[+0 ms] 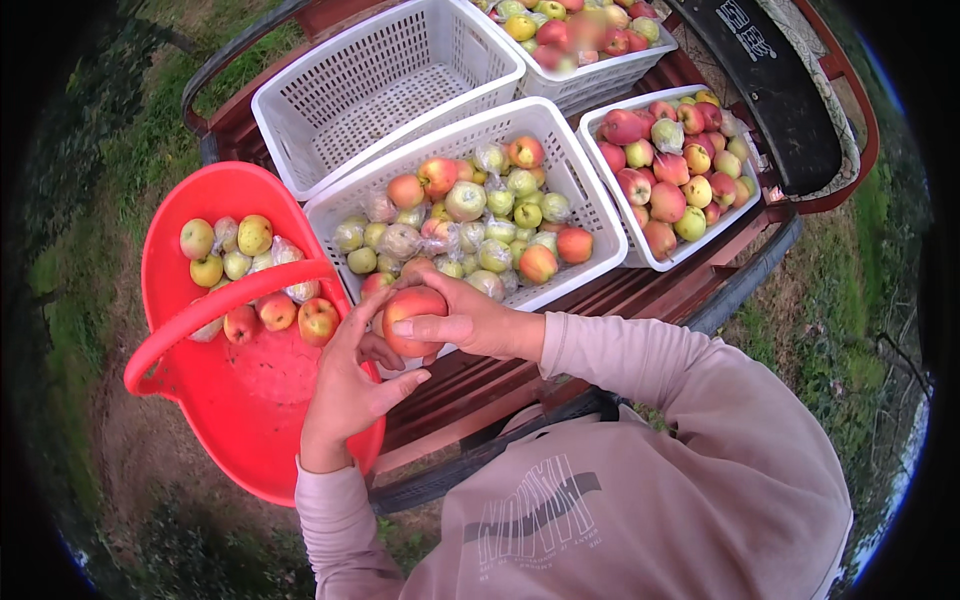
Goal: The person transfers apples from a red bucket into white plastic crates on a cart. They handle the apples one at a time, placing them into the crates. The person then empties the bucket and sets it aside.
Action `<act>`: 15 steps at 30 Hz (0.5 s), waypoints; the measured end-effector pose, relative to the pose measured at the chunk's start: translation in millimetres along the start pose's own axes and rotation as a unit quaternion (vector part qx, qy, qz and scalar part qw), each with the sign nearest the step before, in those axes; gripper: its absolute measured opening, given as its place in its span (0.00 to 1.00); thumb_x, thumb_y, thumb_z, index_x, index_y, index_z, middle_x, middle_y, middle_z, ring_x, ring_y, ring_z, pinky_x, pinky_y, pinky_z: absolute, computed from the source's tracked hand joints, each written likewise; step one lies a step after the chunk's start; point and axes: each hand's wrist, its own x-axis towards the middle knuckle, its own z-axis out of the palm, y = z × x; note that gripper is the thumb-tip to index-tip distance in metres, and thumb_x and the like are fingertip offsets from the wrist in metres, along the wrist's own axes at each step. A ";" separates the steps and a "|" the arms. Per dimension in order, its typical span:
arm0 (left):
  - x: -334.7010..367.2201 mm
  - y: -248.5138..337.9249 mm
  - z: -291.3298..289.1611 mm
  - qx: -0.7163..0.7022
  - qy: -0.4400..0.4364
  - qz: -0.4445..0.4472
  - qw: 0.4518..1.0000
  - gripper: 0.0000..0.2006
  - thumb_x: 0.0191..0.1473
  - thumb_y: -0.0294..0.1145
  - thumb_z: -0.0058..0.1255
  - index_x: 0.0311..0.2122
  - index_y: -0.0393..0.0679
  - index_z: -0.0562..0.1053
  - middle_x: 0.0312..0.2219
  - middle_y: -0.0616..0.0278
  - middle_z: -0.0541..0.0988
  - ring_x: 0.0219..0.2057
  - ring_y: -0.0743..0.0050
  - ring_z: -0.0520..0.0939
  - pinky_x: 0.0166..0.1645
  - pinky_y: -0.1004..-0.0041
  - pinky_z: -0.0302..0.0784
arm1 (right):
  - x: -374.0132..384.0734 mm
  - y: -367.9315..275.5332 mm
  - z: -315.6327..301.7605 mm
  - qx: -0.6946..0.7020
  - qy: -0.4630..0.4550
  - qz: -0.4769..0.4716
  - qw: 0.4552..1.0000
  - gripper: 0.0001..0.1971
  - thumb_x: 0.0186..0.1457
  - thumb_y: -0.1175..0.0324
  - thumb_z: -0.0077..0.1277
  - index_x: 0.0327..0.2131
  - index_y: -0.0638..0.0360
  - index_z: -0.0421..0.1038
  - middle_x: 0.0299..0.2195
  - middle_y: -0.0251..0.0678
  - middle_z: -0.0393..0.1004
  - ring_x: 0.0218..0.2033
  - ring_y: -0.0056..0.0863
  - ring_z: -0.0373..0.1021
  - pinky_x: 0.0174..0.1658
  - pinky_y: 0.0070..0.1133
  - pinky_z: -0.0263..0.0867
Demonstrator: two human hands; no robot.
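Note:
A red-yellow apple (405,335) is gripped in my right hand (470,318), with the thumb lying across its near side. My left hand (345,385) is beside the apple's left side, its thumb stretched out and fingers apart; whether its fingertips touch the apple is hard to tell. Below both hands is a white plastic crate (575,155) partly filled with green and red apples, several in clear plastic film. To the left, a red plastic basket (260,410) with a thick handle holds more apples, some in film, along its far side.
A white crate (390,75) with no apples in it stands at the far left. Two more crates of apples stand at the right (665,260) and far right (600,75). They rest on a reddish metal cart (440,420) with a dark padded backrest (770,100). Grass surrounds it.

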 end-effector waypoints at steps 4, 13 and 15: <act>-1.6 -27.2 -48.4 0.076 0.099 -0.068 0.990 0.31 0.56 0.22 0.71 0.65 0.36 0.75 0.60 0.54 0.82 0.39 0.75 0.85 0.49 0.72 0.82 | 19.7 12.4 -65.2 -0.085 0.172 -0.016 0.981 0.42 0.58 0.51 0.71 0.67 0.65 0.64 0.57 0.44 0.74 0.53 0.33 0.78 0.51 0.30 0.80; 10.9 -100.3 -75.5 0.464 0.164 -0.171 0.854 0.38 0.53 0.34 0.73 0.70 0.45 0.72 0.72 0.51 0.65 0.73 0.42 0.68 0.71 0.50 0.75 | 86.1 19.9 -220.4 -0.529 0.452 -0.011 0.718 0.47 0.52 0.56 0.76 0.68 0.66 0.62 0.64 0.57 0.69 0.64 0.55 0.71 0.68 0.39 0.69; 15.2 -103.0 -69.3 0.465 0.167 -0.192 0.848 0.41 0.52 0.36 0.74 0.71 0.45 0.71 0.75 0.52 0.59 0.73 0.42 0.68 0.71 0.50 0.75 | 102.8 25.0 -230.7 -0.551 0.433 0.019 0.713 0.48 0.51 0.55 0.76 0.70 0.64 0.61 0.65 0.56 0.68 0.66 0.55 0.70 0.69 0.40 0.68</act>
